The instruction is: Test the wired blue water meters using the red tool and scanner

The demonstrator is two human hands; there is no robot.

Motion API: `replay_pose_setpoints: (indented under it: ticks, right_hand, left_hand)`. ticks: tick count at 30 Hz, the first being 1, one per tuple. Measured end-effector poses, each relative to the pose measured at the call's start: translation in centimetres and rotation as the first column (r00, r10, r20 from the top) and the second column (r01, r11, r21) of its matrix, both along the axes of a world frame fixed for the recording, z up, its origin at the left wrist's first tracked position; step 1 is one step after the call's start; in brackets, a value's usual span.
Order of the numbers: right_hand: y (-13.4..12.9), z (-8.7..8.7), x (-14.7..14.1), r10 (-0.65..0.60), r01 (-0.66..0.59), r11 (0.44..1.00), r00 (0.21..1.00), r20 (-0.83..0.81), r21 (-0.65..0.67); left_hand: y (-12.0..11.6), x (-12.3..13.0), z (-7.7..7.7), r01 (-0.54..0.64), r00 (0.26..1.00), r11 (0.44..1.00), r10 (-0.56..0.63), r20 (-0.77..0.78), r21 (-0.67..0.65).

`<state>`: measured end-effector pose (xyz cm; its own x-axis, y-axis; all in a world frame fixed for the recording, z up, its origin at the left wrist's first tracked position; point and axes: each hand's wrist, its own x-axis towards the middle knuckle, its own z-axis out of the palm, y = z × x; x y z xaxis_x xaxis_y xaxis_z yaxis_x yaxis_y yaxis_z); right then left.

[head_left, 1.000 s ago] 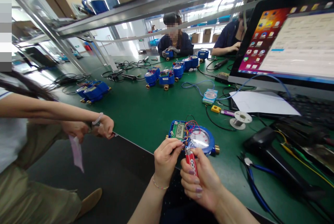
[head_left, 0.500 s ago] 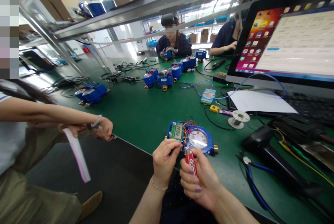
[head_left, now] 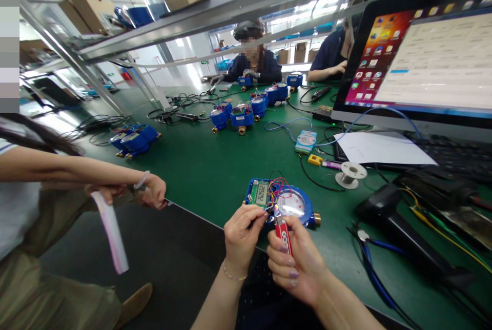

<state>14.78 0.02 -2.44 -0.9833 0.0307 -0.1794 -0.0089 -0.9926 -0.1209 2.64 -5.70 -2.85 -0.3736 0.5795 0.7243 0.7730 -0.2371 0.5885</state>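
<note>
A blue meter [head_left: 294, 204] with a round dial, a green circuit board, a small display [head_left: 262, 193] and loose thin wires lies near the table's front edge. My left hand [head_left: 243, 235] pinches at the wires by the board's lower edge; the fingertips hide most of what they hold. In my right hand [head_left: 294, 261] is a red lighter [head_left: 283, 235], held upright with its metal top at the wires between board and dial. A small flame glows at the lighter's top.
Several blue meters [head_left: 242, 116] stand farther back. At the right are a solder spool [head_left: 351, 174], blue-handled cutters [head_left: 367, 253], a black scanner [head_left: 407, 235], paper [head_left: 384, 148] and a monitor [head_left: 426, 63]. A person's arm [head_left: 96, 166] rests at the left edge; two people sit opposite.
A small flame now shows at the lighter, which has shifted slightly right and down with my right hand. The person opposite has stretched one gloved hand out sideways.
</note>
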Motion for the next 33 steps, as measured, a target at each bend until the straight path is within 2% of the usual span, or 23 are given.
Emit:
replay_pose_setpoints:
  ticks: [14, 22, 28, 33]
  right_hand:
    - [0.02, 0.23, -0.09, 0.000, 0.000, 1.000, 1.000, 0.004, -0.003]
    - [0.00, 0.81, -0.10, -0.034, 0.037, 0.999, 0.998, 0.062, -0.035]
    - [0.15, 0.49, -0.05, -0.013, 0.013, 1.000, 1.000, -0.011, 0.014]
    - [0.27, 0.41, -0.11, -0.016, 0.016, 1.000, 1.000, 0.009, 0.027]
  left_hand:
    - [-0.01, 0.07, 0.18, -0.003, 1.000, 1.000, 0.003, -0.010, -0.001]
    - [-0.06, 0.01, -0.05, 0.002, 1.000, 1.000, -0.002, -0.007, -0.004]
    - [-0.05, 0.02, 0.15, 0.004, 1.000, 1.000, -0.004, -0.017, 0.010]
    - [-0.01, -0.05, 0.13, 0.011, 1.000, 1.000, -0.011, -0.014, 0.012]
